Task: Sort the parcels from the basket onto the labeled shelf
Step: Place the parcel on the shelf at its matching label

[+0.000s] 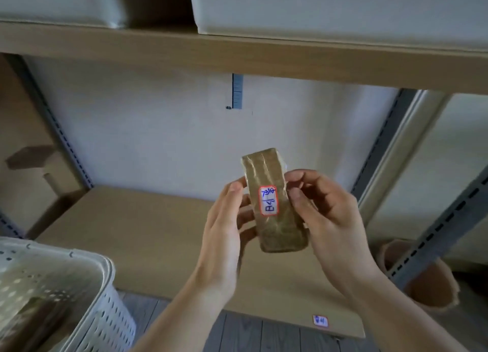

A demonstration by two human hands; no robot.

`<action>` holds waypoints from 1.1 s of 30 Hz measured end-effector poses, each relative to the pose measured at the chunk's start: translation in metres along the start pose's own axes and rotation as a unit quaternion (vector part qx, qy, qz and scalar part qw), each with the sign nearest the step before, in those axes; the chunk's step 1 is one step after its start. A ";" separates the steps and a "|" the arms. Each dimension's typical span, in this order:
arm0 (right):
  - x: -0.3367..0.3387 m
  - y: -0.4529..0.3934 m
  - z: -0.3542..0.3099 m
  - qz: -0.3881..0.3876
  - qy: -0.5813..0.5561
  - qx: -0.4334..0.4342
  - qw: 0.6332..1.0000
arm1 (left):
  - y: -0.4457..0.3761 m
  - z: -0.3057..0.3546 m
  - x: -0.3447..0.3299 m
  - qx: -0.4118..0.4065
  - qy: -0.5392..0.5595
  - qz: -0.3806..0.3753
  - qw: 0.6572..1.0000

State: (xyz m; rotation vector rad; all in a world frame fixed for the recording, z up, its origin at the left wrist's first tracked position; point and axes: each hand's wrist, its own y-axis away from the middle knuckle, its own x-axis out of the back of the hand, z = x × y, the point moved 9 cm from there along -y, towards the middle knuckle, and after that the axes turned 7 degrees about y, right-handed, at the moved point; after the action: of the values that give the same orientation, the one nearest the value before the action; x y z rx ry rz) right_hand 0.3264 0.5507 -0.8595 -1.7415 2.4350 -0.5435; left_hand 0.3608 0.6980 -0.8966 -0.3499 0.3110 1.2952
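A small brown taped parcel (274, 230) is held upright in front of the shelf, its white red-edged label with blue writing facing me. My left hand (224, 227) grips its left side and my right hand (324, 214) grips its right side. Below them lies the wooden shelf board (132, 225), bare, with a small label sticker (320, 321) on its front edge. The white perforated basket (87, 285) stands at the lower left with brown parcels (29, 317) inside.
An upper shelf board (237, 53) carries white bins (330, 8). Grey slotted metal uprights (433, 235) frame the shelf. Cardboard sits at the left, and a brown rolled item (427, 277) lies at the lower right.
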 end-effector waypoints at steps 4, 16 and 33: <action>-0.001 0.001 0.001 0.000 -0.020 -0.022 1.000 | 0.002 0.012 -0.003 -0.065 -0.086 -0.028 0.994; -0.033 0.007 0.028 -0.118 -0.033 -0.207 0.971 | 0.002 0.027 0.023 -0.101 -0.038 0.016 0.994; 0.016 -0.013 0.005 0.010 -0.086 -0.063 0.994 | -0.007 0.030 0.048 -0.058 0.024 0.066 0.996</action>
State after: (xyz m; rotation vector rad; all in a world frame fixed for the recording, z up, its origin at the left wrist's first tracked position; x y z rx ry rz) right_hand 0.3344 0.5313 -0.8573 -1.7289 2.4097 -0.2306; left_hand 0.3801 0.7508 -0.8887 -0.4662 0.3032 1.4390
